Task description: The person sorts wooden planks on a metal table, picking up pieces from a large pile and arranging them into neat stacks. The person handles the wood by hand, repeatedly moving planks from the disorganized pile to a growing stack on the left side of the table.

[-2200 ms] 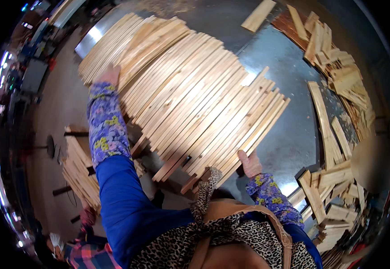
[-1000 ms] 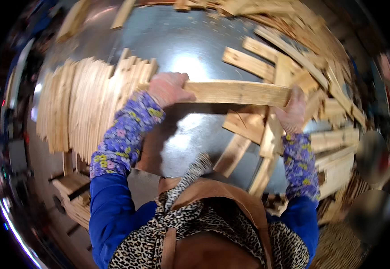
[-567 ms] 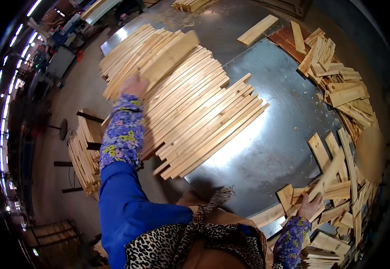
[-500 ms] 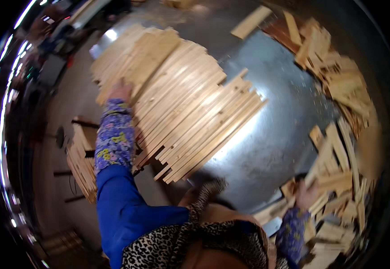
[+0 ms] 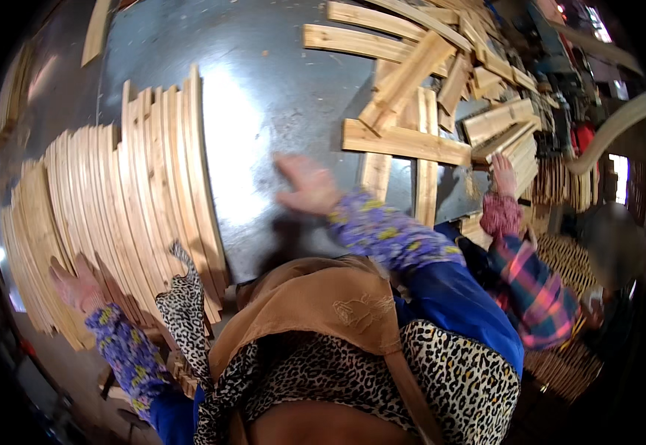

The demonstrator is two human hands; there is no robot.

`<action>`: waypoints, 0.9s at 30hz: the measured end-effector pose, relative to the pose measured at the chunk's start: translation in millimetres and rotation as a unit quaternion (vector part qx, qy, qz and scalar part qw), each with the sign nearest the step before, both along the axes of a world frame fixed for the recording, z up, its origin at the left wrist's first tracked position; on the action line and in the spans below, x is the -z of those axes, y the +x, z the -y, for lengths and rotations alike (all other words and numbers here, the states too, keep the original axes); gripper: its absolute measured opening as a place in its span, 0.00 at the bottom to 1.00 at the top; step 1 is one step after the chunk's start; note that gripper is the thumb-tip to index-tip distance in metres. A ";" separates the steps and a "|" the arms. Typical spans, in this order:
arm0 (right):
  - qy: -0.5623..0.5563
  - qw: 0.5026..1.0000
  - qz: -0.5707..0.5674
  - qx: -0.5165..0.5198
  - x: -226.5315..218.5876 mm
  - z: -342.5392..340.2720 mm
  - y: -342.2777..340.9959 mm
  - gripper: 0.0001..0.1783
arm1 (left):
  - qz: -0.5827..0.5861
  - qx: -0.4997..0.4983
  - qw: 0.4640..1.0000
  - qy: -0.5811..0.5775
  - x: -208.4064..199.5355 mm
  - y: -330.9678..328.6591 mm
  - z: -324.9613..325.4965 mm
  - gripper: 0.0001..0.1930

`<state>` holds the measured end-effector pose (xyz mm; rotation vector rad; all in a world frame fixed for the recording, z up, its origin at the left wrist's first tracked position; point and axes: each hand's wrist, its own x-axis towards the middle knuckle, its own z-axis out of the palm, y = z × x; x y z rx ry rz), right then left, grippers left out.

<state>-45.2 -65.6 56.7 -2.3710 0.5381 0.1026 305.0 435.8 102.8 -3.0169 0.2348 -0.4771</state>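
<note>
Many narrow pale wooden strips (image 5: 137, 193) lie side by side as a flat panel with uneven ends, on the left of a grey metal table (image 5: 241, 111). My left hand (image 5: 78, 288) rests open, fingers apart, on the near ends of the strips at the panel's left. A wider board (image 5: 41, 211) lies among the strips there. My right hand (image 5: 308, 184) is open and holds nothing, over the metal surface between the panel and a loose heap of planks. The nearest of these is a crosswise plank (image 5: 404, 142) to the right of that hand.
More boards (image 5: 371, 43) lie crisscross at the far right of the table. A co-worker in a plaid sleeve (image 5: 534, 293) stands at the right, one hand (image 5: 504, 176) on wood pieces there. A single board (image 5: 97, 33) lies at the far left. Beyond the co-worker are stacked strips (image 5: 571, 259).
The view has swung to the right, bringing the co-worker in. My right hand has left the loose planks and is over bare metal. My left hand remains on the panel.
</note>
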 end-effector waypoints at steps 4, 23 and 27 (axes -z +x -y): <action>-0.191 0.929 -0.275 0.160 -41.1 153.9 -109.7 0.42 | -0.064 0.112 0.975 -0.181 2.2 -46.1 76.1 0.42; 0.167 0.781 0.166 0.579 15.1 301.0 -34.2 0.60 | -0.578 0.041 0.720 -0.382 31.5 -283.5 445.6 0.33; 0.174 0.697 0.051 0.694 -13.3 312.8 19.4 0.59 | -0.195 0.128 0.972 -0.022 53.7 -270.7 281.2 0.43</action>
